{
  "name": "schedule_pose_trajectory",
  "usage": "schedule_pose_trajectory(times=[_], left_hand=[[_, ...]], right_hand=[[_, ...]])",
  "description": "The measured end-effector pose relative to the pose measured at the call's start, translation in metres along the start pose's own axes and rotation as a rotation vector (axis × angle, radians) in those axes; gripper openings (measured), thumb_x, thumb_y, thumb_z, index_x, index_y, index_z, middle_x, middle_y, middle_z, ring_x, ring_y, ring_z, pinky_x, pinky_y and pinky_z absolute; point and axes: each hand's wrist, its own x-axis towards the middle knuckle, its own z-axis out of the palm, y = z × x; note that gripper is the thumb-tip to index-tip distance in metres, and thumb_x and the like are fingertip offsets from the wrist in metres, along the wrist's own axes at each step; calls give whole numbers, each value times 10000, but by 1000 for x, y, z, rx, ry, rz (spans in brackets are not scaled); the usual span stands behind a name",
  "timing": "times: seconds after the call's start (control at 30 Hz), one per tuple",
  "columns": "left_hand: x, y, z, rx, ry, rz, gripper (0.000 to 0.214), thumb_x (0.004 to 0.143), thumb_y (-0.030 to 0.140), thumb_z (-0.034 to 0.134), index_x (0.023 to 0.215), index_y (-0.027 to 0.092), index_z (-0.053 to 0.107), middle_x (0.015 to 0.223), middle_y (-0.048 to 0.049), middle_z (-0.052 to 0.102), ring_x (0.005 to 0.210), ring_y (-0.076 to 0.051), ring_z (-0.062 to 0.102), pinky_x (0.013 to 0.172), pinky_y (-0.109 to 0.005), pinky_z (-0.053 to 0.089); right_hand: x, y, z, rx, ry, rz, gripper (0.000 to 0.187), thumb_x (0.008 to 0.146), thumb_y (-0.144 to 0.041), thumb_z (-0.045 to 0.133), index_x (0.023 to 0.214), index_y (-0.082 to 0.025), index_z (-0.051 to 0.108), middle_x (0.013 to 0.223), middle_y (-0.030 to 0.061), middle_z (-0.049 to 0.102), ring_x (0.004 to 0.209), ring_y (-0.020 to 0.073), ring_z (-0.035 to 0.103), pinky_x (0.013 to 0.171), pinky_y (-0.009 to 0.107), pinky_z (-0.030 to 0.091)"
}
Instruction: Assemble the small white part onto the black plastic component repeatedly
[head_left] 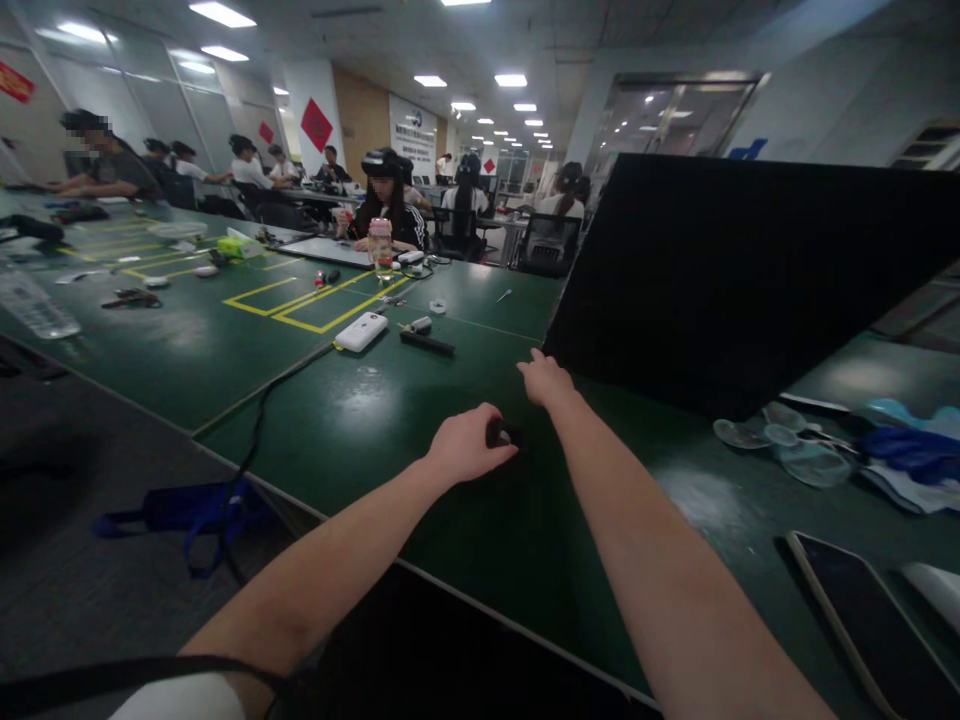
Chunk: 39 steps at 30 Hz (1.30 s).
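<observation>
My left hand (466,443) rests on the dark green table (360,420) with its fingers curled round a small black object (507,434) that I cannot make out. My right hand (546,379) reaches farther forward, fingers bent down onto the table at the lower left corner of a large black panel (735,270). The panel leans tilted upward to the right and hides the table behind it. Whether the right hand grips the panel's edge is hidden.
A white power bank (361,331) with a cable, a black tool (426,342) and yellow tape marks (300,300) lie ahead on the left. Clear plastic discs (780,440) and blue cloth (907,450) sit right. A phone (870,620) lies near right. Several people sit at far tables.
</observation>
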Motion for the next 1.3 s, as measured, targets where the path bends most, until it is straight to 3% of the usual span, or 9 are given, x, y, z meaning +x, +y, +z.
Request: schedule_pose_trajectory(times=[0.13,0.27,0.4,0.5,0.57,0.7,1.03,1.2,1.3], left_hand=[[1,3,-2,-33,-34,6,461,775,500,733,1151,273,595,1096,-63,719,966,-269,691,793,-380,556],[2,0,-4,-57,-71,6,495,750,470,766,1176,286,591,1123,-53,717,1007,-269,689,824,-377,555],[2,-6,-2,-56,-72,26,492,751,460,761,1179,291,586,1096,-39,728,982,-257,698,836,-366,546],[1,-7,1,-57,-71,44,466,760,452,745,1169,290,589,1067,-32,736,963,-252,704,825,-357,542],[0,-6,3,-45,-75,57,463,749,459,747,1150,280,600,1047,-34,739,954,-252,705,820,-356,542],[-3,-1,7,-65,-104,115,478,725,479,752,1125,261,610,1038,-33,737,934,-231,702,829,-346,545],[-8,2,6,-117,-84,95,443,731,461,764,1080,247,594,1012,-28,740,911,-215,707,815,-349,557],[-9,3,6,-145,-96,88,438,725,459,775,1066,243,605,1025,-31,735,942,-211,705,828,-341,562],[-11,4,6,-151,-102,104,428,733,460,770,1065,244,607,1020,-26,733,950,-208,702,839,-344,562]], right_hand=[[6,9,5,-16,-48,57,410,826,-177,658,1235,-182,680,1439,209,482,1296,421,480,985,579,452],[-14,15,-1,1,-40,95,244,837,-249,674,1055,-157,736,1221,212,626,1135,374,607,931,523,491],[-63,6,-12,112,30,61,252,940,-358,549,1087,-238,715,1071,100,717,953,252,675,833,408,531],[-115,-8,-12,572,219,-14,282,925,-429,568,1057,-230,719,1053,67,745,924,214,685,820,351,530],[-148,-18,-6,780,253,-61,305,905,-452,590,1064,-225,716,1030,54,755,908,202,694,819,330,530],[-188,-24,8,760,297,5,303,885,-486,591,995,-249,744,951,32,756,842,209,688,755,339,518],[-206,-17,6,694,239,4,296,907,-484,566,1036,-281,738,931,13,735,749,190,645,656,326,488],[-207,-22,5,624,218,-61,224,904,-416,594,979,-261,738,1068,32,713,911,203,646,781,339,501],[-205,-26,7,557,205,-13,233,901,-449,599,941,-256,723,1037,41,706,874,201,637,729,325,495]])
